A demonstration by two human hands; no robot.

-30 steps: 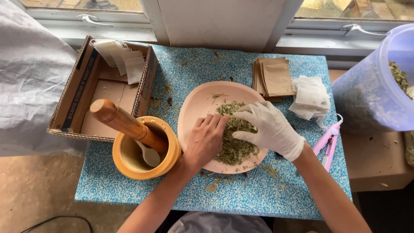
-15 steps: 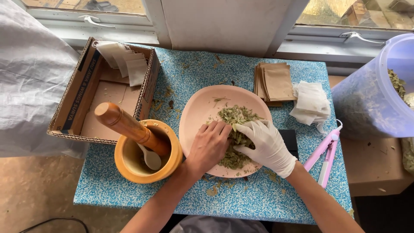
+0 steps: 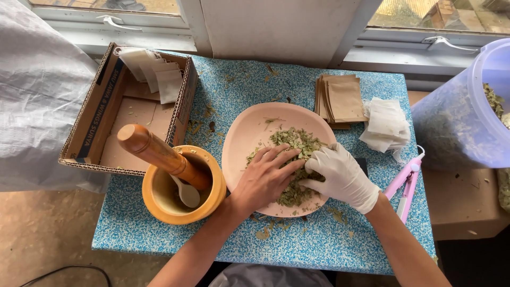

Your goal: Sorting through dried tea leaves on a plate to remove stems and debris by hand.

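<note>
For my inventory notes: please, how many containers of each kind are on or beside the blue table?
Pink plate: 1
Wooden mortar: 1
Cardboard box: 1
Plastic tub: 1
Total: 4

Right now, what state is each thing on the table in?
Plate: upright, holds a pile of dried leaves.
Leaves: heaped on the plate, both hands in them.
Left hand: bare, fingers spread on the leaves.
Right hand: gloved, pressed on the leaves.
Mortar: upright, pestle and spoon inside.
Pestle: leaning in the mortar.
Box: open, white sachets at the far end.
Tub: open, leaves inside.
</note>
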